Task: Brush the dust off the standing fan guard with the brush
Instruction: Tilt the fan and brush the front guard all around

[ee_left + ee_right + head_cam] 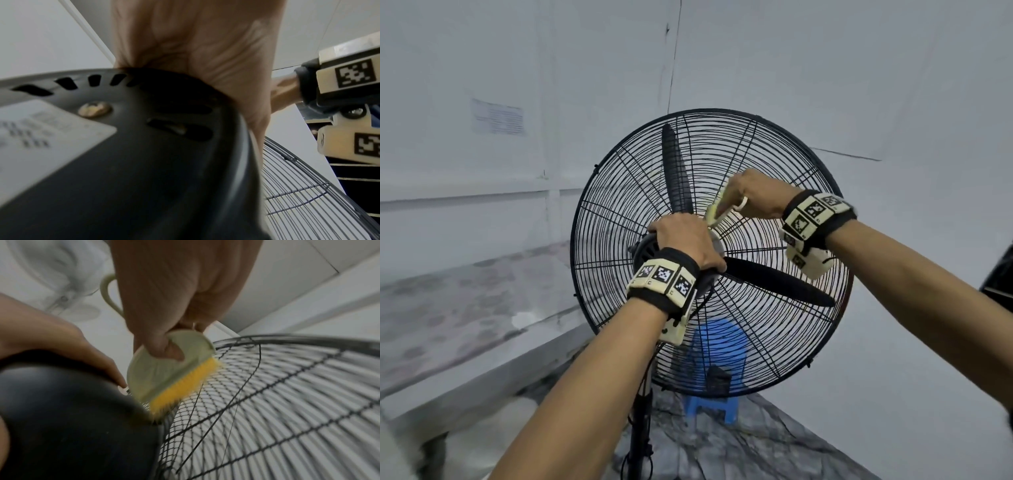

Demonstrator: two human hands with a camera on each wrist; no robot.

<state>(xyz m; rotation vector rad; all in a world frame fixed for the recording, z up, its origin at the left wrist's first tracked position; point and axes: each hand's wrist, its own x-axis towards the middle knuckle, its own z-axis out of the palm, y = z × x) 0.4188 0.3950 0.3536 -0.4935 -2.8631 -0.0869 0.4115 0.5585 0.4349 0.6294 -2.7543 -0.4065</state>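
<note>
Right hand grips the brush by its pale green back, thumb pressed on the flat face, the loop end of the handle sticking out behind the palm. Yellow bristles sit on the wire fan guard, just below the fingertips, hard up against the motor housing. Bristle edge is blurred, so likely mid-stroke.

Left hand is cupped over the top of the motor housing, palm down, fingers curled round its edge. Brush is just beyond its fingertips, touching or nearly so, can't tell which.

Handling, my read:
- Brush: light, rigid plastic body, bristles soft and springy. Pinch on the back near the bristle row looks right, gives control of angle. The loop is for hanging, poor leverage.
- Guard: thin wires, will flex and rattle under pressure. Light strokes along the rings, not across the spokes.
- Fan on a thin pole, top-heavy, head may tilt or swivel when pushed. The hold on the housing is the sensible brace.
- Blades are behind the wires, close under the brush. Bristles poking through could snag.
</note>
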